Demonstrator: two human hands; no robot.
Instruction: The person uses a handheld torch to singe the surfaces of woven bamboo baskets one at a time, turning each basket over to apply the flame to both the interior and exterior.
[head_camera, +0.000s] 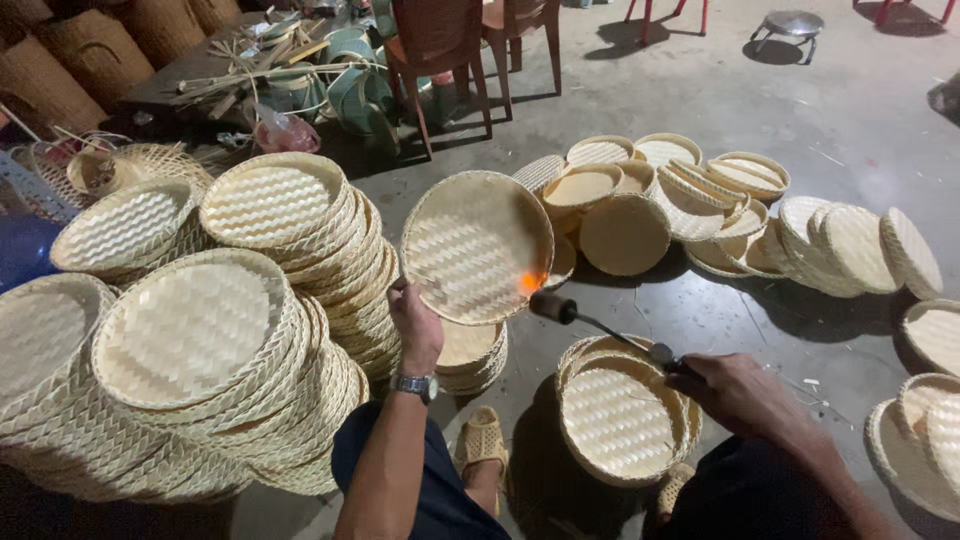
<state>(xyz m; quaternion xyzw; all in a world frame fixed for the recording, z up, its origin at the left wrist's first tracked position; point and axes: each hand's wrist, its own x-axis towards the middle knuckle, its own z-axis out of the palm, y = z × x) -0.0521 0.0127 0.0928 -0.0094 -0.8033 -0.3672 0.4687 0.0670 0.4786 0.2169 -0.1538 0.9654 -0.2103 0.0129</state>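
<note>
Your left hand (415, 325) is closed on the near rim of a woven tray (477, 247), tilting it up, likely so its face meets the flame, while your right hand (740, 392) is wrapped shut around the torch (600, 325), whose nozzle points at the tray's lower right edge, which glows orange. Tray stacks (230, 330) crowd the concrete floor (700, 100) left and right, with chairs (440, 50) far behind.
</note>
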